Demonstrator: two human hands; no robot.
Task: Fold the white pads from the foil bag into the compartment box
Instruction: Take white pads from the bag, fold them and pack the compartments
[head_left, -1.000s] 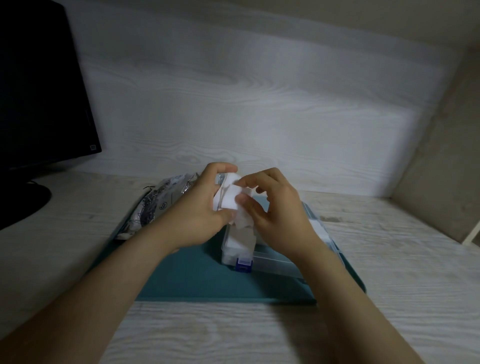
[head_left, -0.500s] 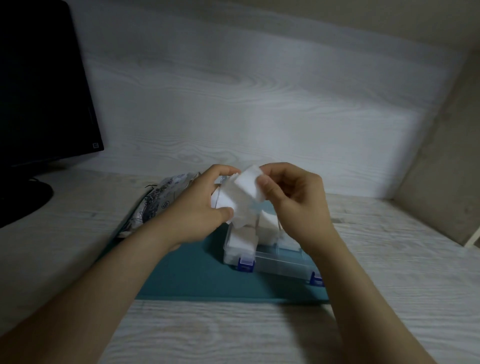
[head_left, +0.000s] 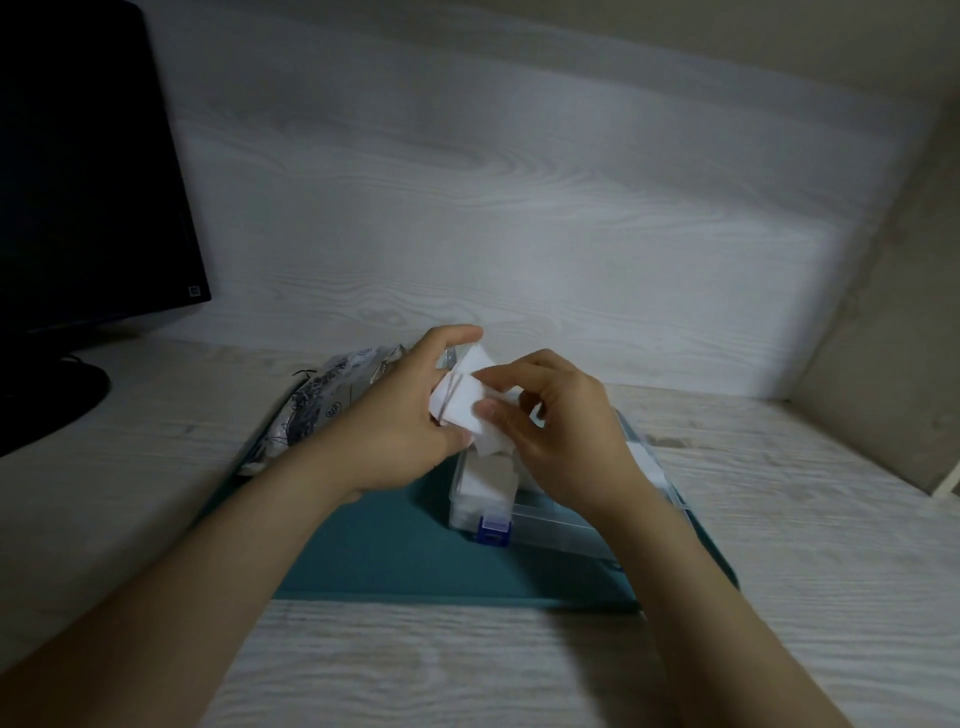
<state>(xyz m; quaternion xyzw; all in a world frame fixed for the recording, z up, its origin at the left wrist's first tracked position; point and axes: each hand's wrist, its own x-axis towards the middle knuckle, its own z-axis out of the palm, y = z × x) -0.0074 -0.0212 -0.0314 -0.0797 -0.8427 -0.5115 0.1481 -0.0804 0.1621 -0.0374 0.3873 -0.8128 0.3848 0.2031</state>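
Note:
A white pad (head_left: 464, 400) is held in the air just above the clear compartment box (head_left: 545, 525), pinched from both sides. My left hand (head_left: 405, 421) grips its left part between thumb and fingers. My right hand (head_left: 558, 421) pinches its right edge with thumb and forefinger. The box has a blue latch (head_left: 493, 529) at its front and white pads (head_left: 485, 480) lie in its left compartment; my right hand hides much of the box. The silver patterned foil bag (head_left: 327, 400) lies flat to the left, behind my left hand.
The box and the bag sit on a teal mat (head_left: 395, 556) on a pale wood-grain desk (head_left: 467, 670). A black monitor (head_left: 88, 166) stands at the far left, with a wall close behind and a side panel on the right.
My right hand has come back down and left against the pad, which was spread open half a second ago and is now folded smaller between both hands.

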